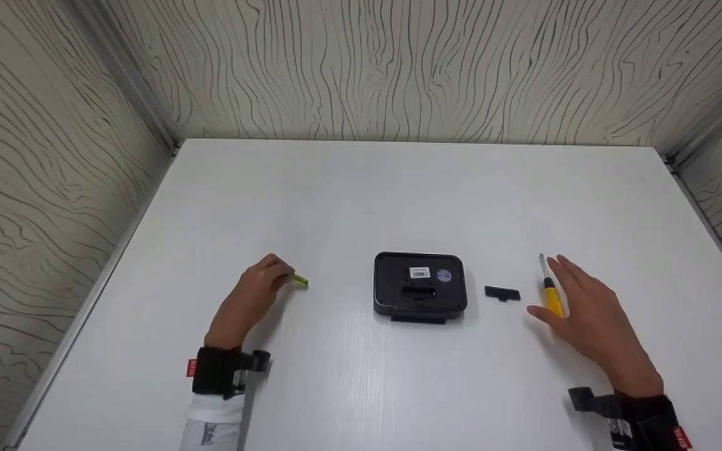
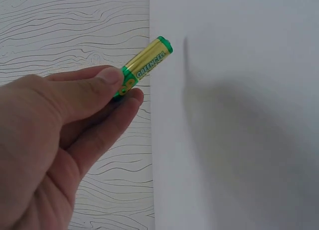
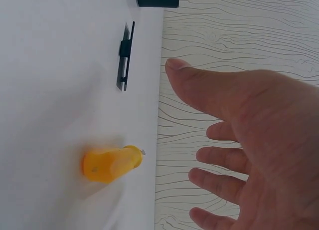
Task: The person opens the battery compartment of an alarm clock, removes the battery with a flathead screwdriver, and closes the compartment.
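My left hand pinches a green and gold battery between thumb and fingers; its far end sticks out beyond the fingertips. The right hand hovers beside a yellow-handled screwdriver, thumb spread from the fingers, holding nothing. In the right wrist view the screwdriver stands apart from that hand. Between the hands lies a black rounded device, back side up, with a white label, a round sticker and a recessed slot. A small black cover lies between the device and the screwdriver.
Everything lies on a white table. Wood-grain patterned panels rise behind it and at both sides. Black wrist straps with cameras sit on both wrists.
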A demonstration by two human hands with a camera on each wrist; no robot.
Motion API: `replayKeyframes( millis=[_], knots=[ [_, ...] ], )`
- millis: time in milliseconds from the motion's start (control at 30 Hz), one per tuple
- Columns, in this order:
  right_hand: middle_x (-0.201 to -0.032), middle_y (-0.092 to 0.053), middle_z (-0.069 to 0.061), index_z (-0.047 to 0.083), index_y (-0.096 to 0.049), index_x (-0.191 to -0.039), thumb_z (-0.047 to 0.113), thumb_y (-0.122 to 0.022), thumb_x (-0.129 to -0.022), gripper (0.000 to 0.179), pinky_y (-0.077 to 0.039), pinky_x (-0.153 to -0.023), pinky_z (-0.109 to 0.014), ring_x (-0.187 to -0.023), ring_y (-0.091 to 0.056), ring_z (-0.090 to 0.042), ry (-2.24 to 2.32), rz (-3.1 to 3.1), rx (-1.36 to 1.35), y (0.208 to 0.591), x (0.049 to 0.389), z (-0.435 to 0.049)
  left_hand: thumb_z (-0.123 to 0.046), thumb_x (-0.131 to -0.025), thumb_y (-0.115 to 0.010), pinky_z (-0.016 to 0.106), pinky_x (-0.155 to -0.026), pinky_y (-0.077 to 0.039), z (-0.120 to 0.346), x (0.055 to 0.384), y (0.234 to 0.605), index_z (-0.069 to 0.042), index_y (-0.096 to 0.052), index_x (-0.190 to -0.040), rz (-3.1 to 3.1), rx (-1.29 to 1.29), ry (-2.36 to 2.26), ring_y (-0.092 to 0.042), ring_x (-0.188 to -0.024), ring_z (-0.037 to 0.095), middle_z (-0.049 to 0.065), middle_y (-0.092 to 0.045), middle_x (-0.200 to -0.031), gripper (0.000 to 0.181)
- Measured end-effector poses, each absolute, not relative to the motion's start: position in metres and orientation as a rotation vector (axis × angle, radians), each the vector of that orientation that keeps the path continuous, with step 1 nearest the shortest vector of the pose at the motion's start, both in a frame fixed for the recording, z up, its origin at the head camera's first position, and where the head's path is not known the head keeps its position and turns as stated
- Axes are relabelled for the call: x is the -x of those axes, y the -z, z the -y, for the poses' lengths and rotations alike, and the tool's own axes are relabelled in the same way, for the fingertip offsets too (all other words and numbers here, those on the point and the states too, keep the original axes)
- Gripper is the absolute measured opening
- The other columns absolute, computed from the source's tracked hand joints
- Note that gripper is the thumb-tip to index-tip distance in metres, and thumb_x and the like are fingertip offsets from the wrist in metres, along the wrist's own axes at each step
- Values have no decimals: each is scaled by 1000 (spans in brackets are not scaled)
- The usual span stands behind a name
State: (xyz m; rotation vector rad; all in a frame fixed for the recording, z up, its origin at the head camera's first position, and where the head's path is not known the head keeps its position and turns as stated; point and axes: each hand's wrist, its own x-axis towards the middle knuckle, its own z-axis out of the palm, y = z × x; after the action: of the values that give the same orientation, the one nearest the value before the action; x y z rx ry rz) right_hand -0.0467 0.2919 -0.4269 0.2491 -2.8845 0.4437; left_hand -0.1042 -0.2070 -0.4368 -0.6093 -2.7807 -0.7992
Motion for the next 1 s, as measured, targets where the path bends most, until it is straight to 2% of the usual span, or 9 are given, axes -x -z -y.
replayKeyframes(
  millis=[367, 1000],
  knots=[
    [-144, -42, -30, 0, -40, -145, 30, -84, -73, 90, -40, -95, -67, -119, -48, -52, -429, 2917, -216, 426, 46, -292, 4, -85, -67, 29, -83, -55, 210, 104, 439, -5, -72, -97, 2888, 487, 805, -67, -96, 17, 4, -65, -96, 15],
    [-143, -43, -30, -1, -40, -145, 30, -82, -74, 88, -40, -95, -67, -119, -48, -51, -446, 2918, -223, 426, 45, -293, 7, -84, -67, 31, -87, -55, 221, 104, 448, -5, -74, -99, 2927, 441, 719, -67, -100, 17, 3, -71, -100, 21]
  ],
)
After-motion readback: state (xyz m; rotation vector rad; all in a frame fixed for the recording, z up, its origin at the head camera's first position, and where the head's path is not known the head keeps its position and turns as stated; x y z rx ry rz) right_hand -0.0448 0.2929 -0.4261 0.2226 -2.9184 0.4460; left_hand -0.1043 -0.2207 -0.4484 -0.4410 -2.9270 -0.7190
